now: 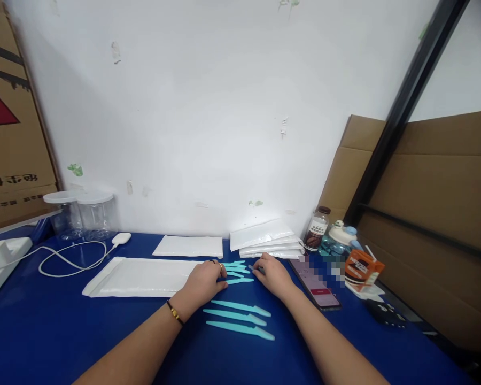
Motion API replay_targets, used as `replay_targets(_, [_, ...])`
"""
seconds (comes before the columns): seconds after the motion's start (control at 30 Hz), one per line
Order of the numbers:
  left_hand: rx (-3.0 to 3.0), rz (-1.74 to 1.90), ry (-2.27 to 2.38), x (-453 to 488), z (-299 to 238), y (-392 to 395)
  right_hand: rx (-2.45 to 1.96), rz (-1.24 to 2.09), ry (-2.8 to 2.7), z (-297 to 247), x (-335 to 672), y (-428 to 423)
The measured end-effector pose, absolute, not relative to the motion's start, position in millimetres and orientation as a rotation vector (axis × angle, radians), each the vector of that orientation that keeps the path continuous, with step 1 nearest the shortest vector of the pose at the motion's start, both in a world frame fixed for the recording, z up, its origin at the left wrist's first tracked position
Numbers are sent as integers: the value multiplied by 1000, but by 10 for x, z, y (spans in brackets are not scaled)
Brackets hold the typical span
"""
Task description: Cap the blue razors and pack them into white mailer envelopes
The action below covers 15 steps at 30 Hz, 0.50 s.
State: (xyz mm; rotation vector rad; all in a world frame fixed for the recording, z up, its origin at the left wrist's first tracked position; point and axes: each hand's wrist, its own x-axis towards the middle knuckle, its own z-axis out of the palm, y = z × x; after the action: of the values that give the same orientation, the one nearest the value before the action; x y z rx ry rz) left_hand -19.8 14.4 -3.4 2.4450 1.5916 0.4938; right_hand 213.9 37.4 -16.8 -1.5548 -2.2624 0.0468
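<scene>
My left hand (204,282) is closed with its fingertips on the handle ends of several turquoise eyebrow razors (235,271), beside a long white bubble mailer (140,278). My right hand (273,274) is at the razors' other end, fingers pinched together on a small greyish piece (258,269) too unclear to name. Closer to me, three more turquoise eyebrow razors (240,318) lie side by side on the blue tabletop (144,331), blade ends to the right. The left hand partly hides the grouped razors.
Against the wall are a flat white mailer (188,246) and a mailer stack (266,239). A phone (316,283), brown-capped bottle (317,230), blue-green bottle (339,239) and orange carton (363,270) stand or lie right. Clear jars (98,216) and a white cable (70,270) are left.
</scene>
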Motion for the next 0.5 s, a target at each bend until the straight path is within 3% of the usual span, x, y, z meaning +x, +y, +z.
replay_targets(0.1, [2419,439,1592,-212,-41,149,-1544,12,-2295,-148,2162,342])
replay_targets(0.3, [2353,436,1599,-213,-28,137,-1414,538,-2288,-50,2365,238])
replay_targets(0.5, [2320,404,1605,-204,-11,144,-1341,630,-2288,-32,2327,217])
